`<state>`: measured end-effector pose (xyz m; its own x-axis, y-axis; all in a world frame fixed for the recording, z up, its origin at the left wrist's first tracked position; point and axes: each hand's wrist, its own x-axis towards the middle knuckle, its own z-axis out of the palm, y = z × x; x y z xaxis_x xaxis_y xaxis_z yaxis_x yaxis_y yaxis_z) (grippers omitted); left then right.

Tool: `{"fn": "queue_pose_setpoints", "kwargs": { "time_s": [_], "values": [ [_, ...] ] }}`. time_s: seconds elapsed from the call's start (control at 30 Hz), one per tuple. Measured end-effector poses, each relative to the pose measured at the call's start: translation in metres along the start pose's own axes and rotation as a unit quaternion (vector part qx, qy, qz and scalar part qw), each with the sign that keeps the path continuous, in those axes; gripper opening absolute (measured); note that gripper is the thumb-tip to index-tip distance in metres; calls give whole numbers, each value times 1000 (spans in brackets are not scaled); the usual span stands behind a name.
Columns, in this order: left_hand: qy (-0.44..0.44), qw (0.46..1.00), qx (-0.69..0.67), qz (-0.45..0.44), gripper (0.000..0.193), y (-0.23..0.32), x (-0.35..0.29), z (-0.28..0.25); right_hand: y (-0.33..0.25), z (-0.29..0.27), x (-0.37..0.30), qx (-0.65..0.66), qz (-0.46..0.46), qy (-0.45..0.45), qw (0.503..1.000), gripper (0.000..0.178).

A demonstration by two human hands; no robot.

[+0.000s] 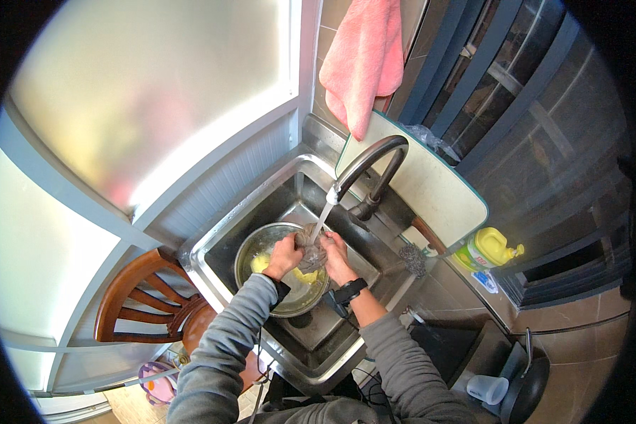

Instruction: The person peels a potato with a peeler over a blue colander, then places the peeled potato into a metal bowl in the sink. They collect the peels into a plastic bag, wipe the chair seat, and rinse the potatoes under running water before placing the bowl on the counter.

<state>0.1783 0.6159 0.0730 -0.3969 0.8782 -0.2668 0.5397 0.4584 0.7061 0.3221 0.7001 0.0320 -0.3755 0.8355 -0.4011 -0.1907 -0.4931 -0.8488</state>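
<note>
My left hand (285,256) and my right hand (338,256) are both closed on a crumpled grey-brown thing (311,247), soft and wet; its exact kind is hard to make out. Water from a dark curved faucet (372,159) runs onto it between my hands. Beneath them a round metal basin (243,244) sits in the sink, with water and yellow pieces (261,263) in it. My fingers partly hide the held thing. Each wrist wears a black strap.
The stainless steel sink (219,290) surrounds the basin. Behind the faucet leans a pale cutting board (431,191). To the right are a steel-wool scrubber (413,261) and a yellow detergent bottle (492,247). A pink towel (362,60) hangs above; a wooden chair (145,300) stands left.
</note>
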Motion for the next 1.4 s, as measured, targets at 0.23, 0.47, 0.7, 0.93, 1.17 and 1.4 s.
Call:
{"fn": "queue_pose_setpoints", "kwargs": {
  "time_s": [0.23, 0.47, 0.7, 0.93, 1.17, 1.4],
  "values": [
    [-211, 801, -542, -143, 49, -1, -2, 21, -48, -11, -20, 57, 55, -85, 993, 32],
    [-190, 848, -478, -129, 43, 7, 5, 36, -55, -15, -27, -277, -65, -76, 956, 33],
    [-14, 897, -425, -122, 42, 0, 16, 12, -44, -54, -27, -127, 15, 111, 985, 18],
    [-84, 865, -493, -31, 58, 8, 18, -24, -40, -109, -21, -228, -97, 183, 951, 9],
    [-119, 881, -455, 54, 64, 68, -8, -37, -27, -63, -27, -376, -198, -111, 899, 49],
    [-59, 805, -566, 168, 69, 75, -33, -115, 7, -36, -7, -471, -21, -111, 875, 61]
  ]
}}
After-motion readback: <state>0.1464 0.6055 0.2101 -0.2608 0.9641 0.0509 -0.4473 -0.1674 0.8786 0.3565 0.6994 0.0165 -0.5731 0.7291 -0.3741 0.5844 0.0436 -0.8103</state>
